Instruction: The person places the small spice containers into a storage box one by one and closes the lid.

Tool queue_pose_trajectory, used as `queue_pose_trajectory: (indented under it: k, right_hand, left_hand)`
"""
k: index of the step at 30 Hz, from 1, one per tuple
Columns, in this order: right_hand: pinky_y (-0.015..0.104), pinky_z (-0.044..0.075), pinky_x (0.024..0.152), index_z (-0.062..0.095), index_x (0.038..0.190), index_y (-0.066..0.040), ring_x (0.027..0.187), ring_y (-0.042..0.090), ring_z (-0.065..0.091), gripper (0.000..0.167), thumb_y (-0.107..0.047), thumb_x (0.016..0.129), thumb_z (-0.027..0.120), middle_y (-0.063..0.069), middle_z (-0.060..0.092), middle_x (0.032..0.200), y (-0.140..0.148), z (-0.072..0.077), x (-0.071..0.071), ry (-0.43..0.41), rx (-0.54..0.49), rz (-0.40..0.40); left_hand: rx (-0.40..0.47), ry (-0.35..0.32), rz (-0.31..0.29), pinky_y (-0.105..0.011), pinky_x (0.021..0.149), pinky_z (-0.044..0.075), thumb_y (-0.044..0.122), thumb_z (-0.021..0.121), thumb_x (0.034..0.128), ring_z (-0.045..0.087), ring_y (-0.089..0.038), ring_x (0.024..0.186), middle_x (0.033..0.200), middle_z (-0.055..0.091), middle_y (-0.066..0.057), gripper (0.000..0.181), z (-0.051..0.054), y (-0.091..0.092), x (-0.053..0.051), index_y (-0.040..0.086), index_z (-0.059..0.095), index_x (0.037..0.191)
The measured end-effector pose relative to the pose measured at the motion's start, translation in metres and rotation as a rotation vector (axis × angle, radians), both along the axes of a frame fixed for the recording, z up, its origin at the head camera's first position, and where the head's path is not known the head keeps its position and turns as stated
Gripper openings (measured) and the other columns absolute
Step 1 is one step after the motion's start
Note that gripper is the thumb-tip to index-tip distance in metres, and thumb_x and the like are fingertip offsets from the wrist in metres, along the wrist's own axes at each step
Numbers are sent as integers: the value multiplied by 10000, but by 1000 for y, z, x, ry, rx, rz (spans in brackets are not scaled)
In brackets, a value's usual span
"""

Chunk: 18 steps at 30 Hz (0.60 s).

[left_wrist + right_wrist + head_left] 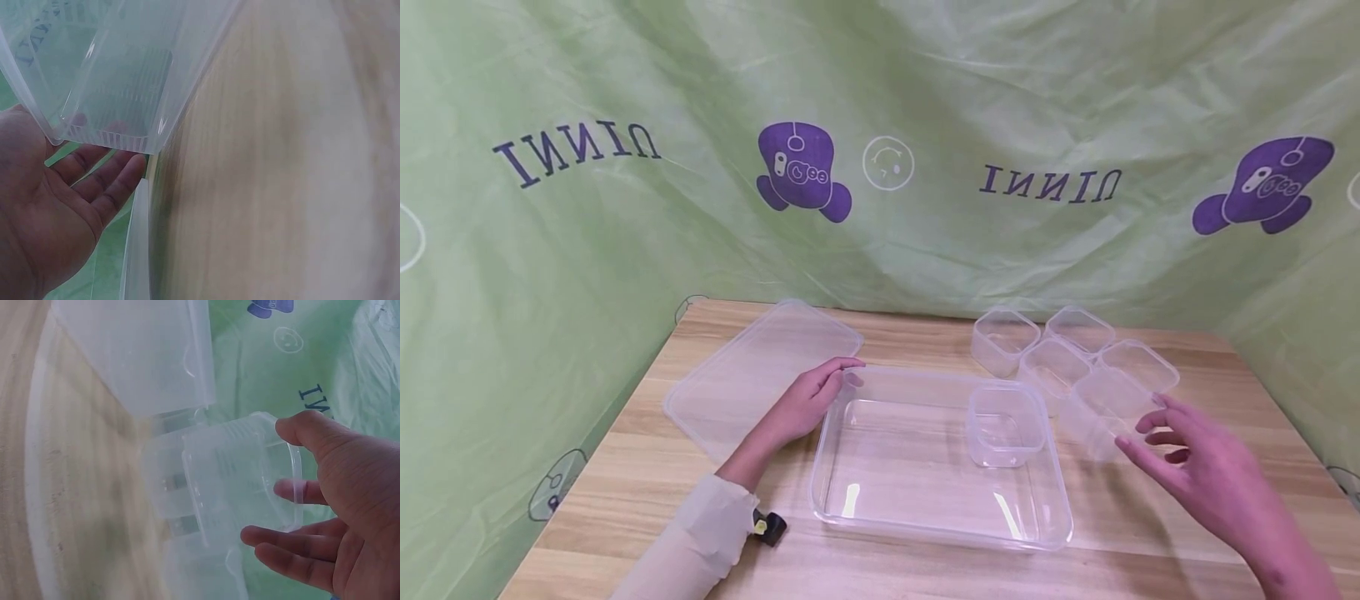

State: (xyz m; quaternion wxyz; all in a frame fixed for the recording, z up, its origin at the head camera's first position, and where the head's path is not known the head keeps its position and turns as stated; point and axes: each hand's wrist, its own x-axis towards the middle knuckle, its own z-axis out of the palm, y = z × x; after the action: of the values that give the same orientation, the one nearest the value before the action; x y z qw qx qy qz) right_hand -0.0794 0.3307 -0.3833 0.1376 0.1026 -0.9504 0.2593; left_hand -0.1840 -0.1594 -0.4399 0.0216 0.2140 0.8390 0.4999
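A large clear rectangular plastic box [910,537] stands on the table with its open top up. My left hand [811,402] touches its far left corner; in the left wrist view the fingers lie loosely extended along the outside. Inside the box, toward the right, sits a small clear square container [1006,454]. To the right, my right hand [1213,471] holds another small container [1105,400] by its rim. In the right wrist view, the thumb [292,430] is at one corner of that container and a fingertip shows through its wall.
Several more small clear containers [1000,354] are grouped at the back right of the wooden table [647,492]. A large translucent lid [752,375] lies flat at the left. Green printed fabric [895,250] hangs behind the table. A small black object [770,529] is by the left sleeve.
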Motion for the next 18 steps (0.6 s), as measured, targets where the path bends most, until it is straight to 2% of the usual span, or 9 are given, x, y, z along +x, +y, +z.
queue_pose_trajectory:
  k: [4, 10, 18]
  right_hand:
    - [150, 516, 597, 664, 948, -171, 693, 322, 726, 226, -245, 861, 859, 312, 552, 1372, -1, 7, 0, 30, 8, 0]
    - [77, 460, 623, 662, 941, -212, 674, 176, 716, 233, -258, 848, 870, 275, 575, 1359, -2, 15, 1, 45, 21, -6]
    - [213, 524, 620, 645, 908, -278, 713, 145, 703, 236, -297, 847, 872, 233, 569, 1367, -6, 19, 5, 15, 41, 1]
  left_hand:
    - [2, 2, -1, -508, 1018, 469, 157, 365, 1127, 641, -291, 1165, 1154, 722, -88, 362, 0, 0, 1, 121, 616, 1386]
    - [-6, -6, 6, -503, 1032, 460, 153, 366, 1127, 634, -289, 1178, 1155, 721, -87, 362, 2, 0, 1, 128, 614, 1388]
    - [-4, -9, 7, -514, 1036, 456, 160, 362, 1128, 632, -298, 1182, 1161, 720, -89, 364, 1, 1, 2, 121, 610, 1392]
